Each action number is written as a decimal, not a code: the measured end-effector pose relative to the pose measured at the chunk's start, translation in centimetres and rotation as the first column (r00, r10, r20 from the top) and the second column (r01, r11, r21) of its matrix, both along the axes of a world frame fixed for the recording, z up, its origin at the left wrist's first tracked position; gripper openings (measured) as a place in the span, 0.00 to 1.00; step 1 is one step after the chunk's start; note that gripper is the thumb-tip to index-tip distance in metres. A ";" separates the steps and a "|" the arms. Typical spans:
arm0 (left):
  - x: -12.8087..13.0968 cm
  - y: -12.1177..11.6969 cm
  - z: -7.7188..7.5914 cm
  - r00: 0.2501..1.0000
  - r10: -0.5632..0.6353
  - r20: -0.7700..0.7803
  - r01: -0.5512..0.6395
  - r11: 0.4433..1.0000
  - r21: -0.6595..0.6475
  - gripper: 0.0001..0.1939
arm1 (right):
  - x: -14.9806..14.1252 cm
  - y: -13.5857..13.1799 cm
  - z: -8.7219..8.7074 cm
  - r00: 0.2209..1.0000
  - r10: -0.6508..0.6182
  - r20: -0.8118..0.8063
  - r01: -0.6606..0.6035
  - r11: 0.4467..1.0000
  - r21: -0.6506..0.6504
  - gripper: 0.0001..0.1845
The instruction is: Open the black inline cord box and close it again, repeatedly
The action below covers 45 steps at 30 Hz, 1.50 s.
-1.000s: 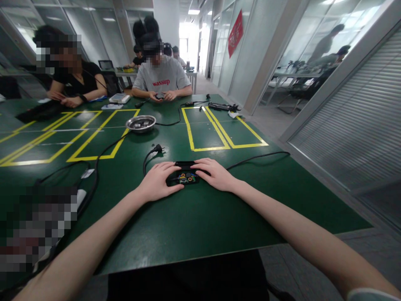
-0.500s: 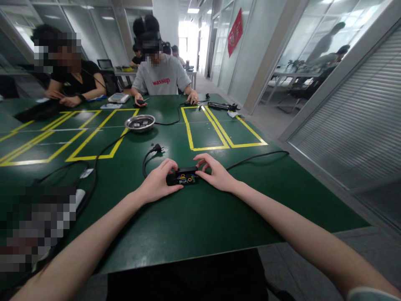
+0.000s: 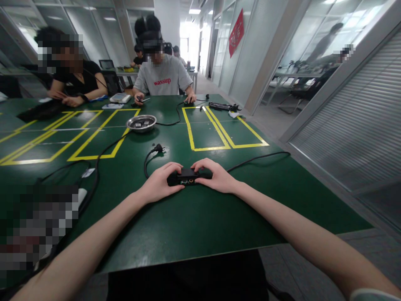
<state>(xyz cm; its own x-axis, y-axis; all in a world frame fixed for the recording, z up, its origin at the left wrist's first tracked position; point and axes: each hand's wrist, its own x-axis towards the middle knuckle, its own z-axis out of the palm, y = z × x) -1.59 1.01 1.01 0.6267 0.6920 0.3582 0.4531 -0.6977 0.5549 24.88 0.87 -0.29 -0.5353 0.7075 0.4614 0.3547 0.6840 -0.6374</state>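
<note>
holding a part-open black electronics case [image 3: 188, 172] between them, left hand [image 3: 159, 184] and right hand [image 3: 216, 177] could, pressing unevenly, pinch its circuit board [image 3: 184, 182].

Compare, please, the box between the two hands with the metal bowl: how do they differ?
The box is black and angular, while the bowl is silvery and round. The left hand and right hand hold the box; no hand touches the bowl. Both contain small parts.
</note>
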 end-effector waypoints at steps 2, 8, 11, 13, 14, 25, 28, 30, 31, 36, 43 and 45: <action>0.0 0.0 -0.1 1.000 -0.004 -0.003 0.004 1.000 -0.007 0.13 | -0.1 -0.1 0.1 0.999 0.041 -0.009 -0.041 0.999 0.013 0.08; 0.1 -0.1 0.0 1.000 -0.006 -0.023 0.006 1.000 0.000 0.12 | -0.2 -0.2 0.1 0.994 0.104 -0.017 -0.103 0.995 0.009 0.09; 0.0 0.0 -0.1 0.998 0.014 -0.068 -0.014 1.000 0.005 0.14 | -0.1 -0.1 -0.1 0.995 0.100 0.013 -0.100 0.995 0.019 0.13; -0.1 0.1 -0.1 0.995 0.022 -0.096 -0.021 1.000 0.010 0.15 | 0.1 0.1 -0.2 0.993 0.110 0.042 -0.112 0.993 0.046 0.16; -0.2 0.2 -0.2 0.994 0.020 -0.105 -0.019 1.000 0.012 0.14 | 0.1 0.1 -0.3 0.992 0.113 0.062 -0.117 0.991 0.061 0.19; 1.0 -1.5 0.6 0.979 -0.001 -0.206 0.017 0.997 0.077 0.16 | -0.7 -0.6 -0.1 0.917 0.042 0.397 -0.159 0.950 0.267 0.21; 1.6 -1.8 0.5 0.945 0.062 -0.321 -0.003 0.984 0.180 0.11 | -0.6 -0.6 0.0 0.906 0.032 0.423 -0.161 0.949 0.273 0.19; 1.7 -1.8 0.5 0.924 0.075 -0.374 0.015 0.972 0.233 0.10 | -0.5 -0.6 0.1 0.894 0.017 0.447 -0.159 0.946 0.281 0.19; 1.7 -1.8 0.6 0.919 0.075 -0.388 0.026 0.968 0.250 0.11 | -0.5 -0.6 0.2 0.887 0.009 0.461 -0.159 0.944 0.289 0.19; 1.6 -1.9 1.2 0.910 0.074 -0.409 0.048 0.959 0.280 0.12 | -0.6 -1.1 0.8 0.875 -0.039 0.482 -0.139 0.934 0.328 0.18; 1.8 -1.9 1.2 0.917 0.062 -0.395 0.065 0.952 0.301 0.11 | -0.8 -1.3 0.8 0.897 -0.092 0.433 -0.115 0.896 0.428 0.18; 1.7 -1.8 1.1 0.928 0.057 -0.369 0.062 0.951 0.303 0.12 | -0.8 -1.3 0.8 0.896 -0.105 0.432 -0.120 0.879 0.462 0.19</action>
<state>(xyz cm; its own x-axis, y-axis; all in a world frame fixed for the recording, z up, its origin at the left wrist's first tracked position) 0.15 -0.82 2.11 0.7560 0.5851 0.2935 0.5815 -0.8062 0.1093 24.05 -0.44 0.50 -0.7619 0.4632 0.4527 0.5087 0.8606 -0.0244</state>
